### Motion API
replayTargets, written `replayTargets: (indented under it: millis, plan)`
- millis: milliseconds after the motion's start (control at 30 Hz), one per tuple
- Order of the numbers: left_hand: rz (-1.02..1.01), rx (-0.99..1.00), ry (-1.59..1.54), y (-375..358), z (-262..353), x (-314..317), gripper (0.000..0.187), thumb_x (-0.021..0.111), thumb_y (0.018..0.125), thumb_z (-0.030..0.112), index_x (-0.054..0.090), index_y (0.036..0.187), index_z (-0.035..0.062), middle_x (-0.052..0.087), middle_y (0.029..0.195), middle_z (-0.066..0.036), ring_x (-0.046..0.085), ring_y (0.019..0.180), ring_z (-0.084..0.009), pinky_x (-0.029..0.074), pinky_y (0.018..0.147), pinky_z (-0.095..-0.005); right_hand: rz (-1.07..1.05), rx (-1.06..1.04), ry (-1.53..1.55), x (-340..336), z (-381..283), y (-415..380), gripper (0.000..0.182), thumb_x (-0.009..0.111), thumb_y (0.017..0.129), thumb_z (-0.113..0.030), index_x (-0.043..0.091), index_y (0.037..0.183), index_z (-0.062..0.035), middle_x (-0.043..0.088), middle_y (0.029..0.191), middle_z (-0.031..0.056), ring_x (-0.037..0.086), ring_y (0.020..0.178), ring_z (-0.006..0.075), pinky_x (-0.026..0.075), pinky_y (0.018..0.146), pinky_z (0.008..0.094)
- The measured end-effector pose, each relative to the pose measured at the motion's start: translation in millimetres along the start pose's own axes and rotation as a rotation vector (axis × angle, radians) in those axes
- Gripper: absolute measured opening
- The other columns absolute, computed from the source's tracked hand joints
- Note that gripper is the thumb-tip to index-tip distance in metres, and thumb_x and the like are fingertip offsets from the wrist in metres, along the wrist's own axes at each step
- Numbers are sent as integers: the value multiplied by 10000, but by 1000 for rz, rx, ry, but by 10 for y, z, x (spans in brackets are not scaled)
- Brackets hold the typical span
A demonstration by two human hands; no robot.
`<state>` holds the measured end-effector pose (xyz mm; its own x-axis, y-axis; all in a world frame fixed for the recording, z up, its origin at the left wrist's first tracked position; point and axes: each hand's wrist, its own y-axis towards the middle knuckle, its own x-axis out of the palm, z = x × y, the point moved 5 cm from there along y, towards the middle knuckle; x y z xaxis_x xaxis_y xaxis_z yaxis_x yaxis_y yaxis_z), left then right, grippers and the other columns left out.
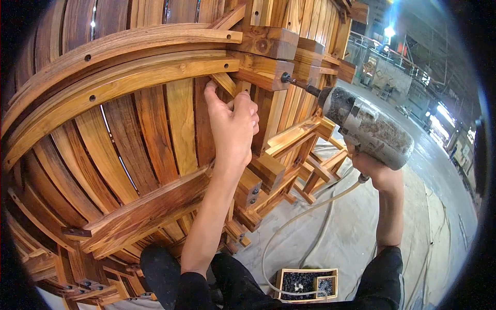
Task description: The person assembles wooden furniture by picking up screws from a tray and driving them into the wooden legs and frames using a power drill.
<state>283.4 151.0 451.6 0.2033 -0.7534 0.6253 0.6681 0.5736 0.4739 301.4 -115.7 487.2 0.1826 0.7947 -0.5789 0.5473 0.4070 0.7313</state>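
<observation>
My right hand [373,169] is wrapped around the handle of a worn grey air impact driver [373,124]. Its long bit points left, and its dark tip meets a bolt head [285,77] at the end face of a square wooden block [263,67]. My left hand [232,116] is raised under a curved wooden rail [155,77]. Its fingers are closed around a short slanted wooden brace [223,82] beneath the rail's end. Part of the grip is hidden behind the fingers.
Slatted wooden furniture, with slats [121,139] and a lower beam [150,212], fills the left side. More wooden frames [315,170] stand behind. A pale hose [268,248] loops over the floor sheet [341,243]. Near my legs sits a wooden box [279,283] of dark hardware.
</observation>
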Motion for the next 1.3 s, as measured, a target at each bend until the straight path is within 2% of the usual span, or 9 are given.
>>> replayTargets:
  millis: [233,333,467,500,600,667,800,867,1300]
  plan:
    - [-16,16,-9,-70,-38,-90,570,500,932,78,198,1416,62,367,619,26,350,463,-51,267,374,-207,-16,-14,124,18,-23,8,211,621,732,-12,644,939,-50,571,793,-7,511,723,105,412,625,266]
    - [169,3,-130,-505,-143,-360,341,525,954,250,461,1240,77,340,566,57,342,417,-55,258,352,-220,25,281,160,-9,269,-254,245,656,729,-47,658,973,-28,588,803,-9,526,732,98,432,643,272]
    - [413,-448,-227,-1915,-859,-1181,265,536,928,320,614,993,76,463,562,29,405,431,-81,301,377,-236,-21,147,147,384,769,-720,255,651,741,-60,644,994,-26,588,830,2,530,755,105,435,660,275]
    - [339,-554,-165,-2313,-982,-1381,238,514,919,255,614,1008,58,474,587,24,431,466,-80,314,406,-220,-32,53,129,564,721,-731,258,650,744,-63,640,1000,-26,588,837,5,532,761,107,436,664,275]
    - [575,-858,-537,-3421,-1522,-1905,288,511,900,183,562,1096,-22,494,686,-2,442,542,-77,304,430,-214,-89,-63,178,956,527,-784,267,646,753,-72,630,1016,-24,588,857,13,535,779,113,439,676,278]
    - [636,-871,-513,-3832,-1368,-2016,281,465,944,140,534,1133,-55,496,733,-29,443,579,-86,332,444,-227,-121,-79,232,1089,460,-847,273,644,760,-79,623,1026,-23,588,870,19,538,791,116,441,684,279]
    - [718,-880,-700,-3982,-1232,-1968,271,385,990,97,526,1167,-51,505,775,-36,446,597,-93,370,470,-236,-175,-86,312,1190,390,-991,286,639,772,-91,609,1048,-21,588,897,30,542,815,124,444,701,282]
    - [587,-874,-657,-3885,-1135,-1867,295,312,1017,83,521,1188,-36,519,843,-26,460,625,-95,398,494,-231,-195,-86,335,1233,354,-1050,293,637,778,-98,602,1058,-20,588,910,35,545,827,127,446,709,283]
    - [578,-871,-850,-4141,-1352,-1517,332,417,1010,114,464,1297,-46,589,1121,-85,562,772,-110,487,567,-203,-223,-109,367,1145,450,-1240,340,621,818,-139,556,1128,-14,588,996,71,560,904,151,457,762,292]
